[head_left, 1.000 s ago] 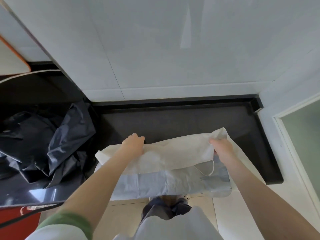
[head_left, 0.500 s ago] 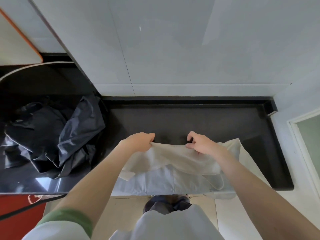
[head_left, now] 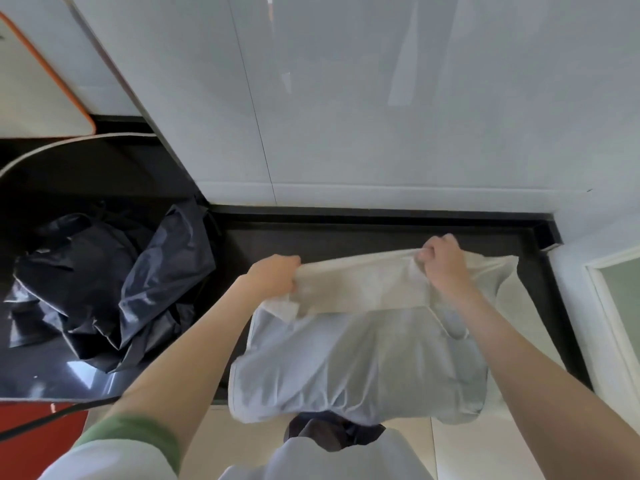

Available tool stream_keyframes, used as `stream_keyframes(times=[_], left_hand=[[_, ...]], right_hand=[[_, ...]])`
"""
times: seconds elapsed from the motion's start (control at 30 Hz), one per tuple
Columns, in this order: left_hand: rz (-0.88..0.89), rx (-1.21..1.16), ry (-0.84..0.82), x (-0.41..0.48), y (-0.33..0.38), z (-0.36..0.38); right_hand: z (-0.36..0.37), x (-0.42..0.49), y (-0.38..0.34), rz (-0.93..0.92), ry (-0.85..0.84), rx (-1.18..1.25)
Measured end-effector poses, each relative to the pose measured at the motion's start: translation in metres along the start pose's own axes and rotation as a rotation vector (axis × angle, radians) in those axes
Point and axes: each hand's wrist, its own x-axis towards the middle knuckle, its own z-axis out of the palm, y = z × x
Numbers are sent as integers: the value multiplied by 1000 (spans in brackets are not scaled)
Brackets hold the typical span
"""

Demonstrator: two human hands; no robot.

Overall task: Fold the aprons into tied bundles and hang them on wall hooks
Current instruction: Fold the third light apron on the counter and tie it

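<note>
Curled fingers of my left hand clutch the far fold of the pale apron at its left end; my right hand pinches the same fold further right. The apron drapes over the dark counter's front edge, towards its right corner. A crumpled black heap lies at the counter's left end, apart from the apron.

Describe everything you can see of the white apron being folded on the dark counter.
The white apron is thin, slightly translucent fabric, limp and creased. Its far edge is turned over into a creamier band, which the left hand grips at one end and the right hand pinches further along. The rest lies across the dark counter, and its paler lower part drapes past the front edge. It is not yet bundled or tied.
</note>
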Motion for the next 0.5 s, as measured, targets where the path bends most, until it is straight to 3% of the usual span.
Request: stream_keyframes(times=[0.1, 0.17, 0.23, 0.37, 0.5], left_hand=[[-85, 34, 284, 16, 9, -18], [-219, -15, 384, 24, 9, -25], [-351, -110, 356, 25, 2, -23], [-513, -372, 209, 27, -22, -10], [-591, -892, 143, 27, -36, -6]], right_hand=[[-16, 22, -8, 5, 209, 74], [-17, 34, -9, 12, 236, 8], [-9, 34, -12, -4, 111, -64], [32, 13, -33, -295, -226, -184], [73, -6, -50, -438, -391, -398]])
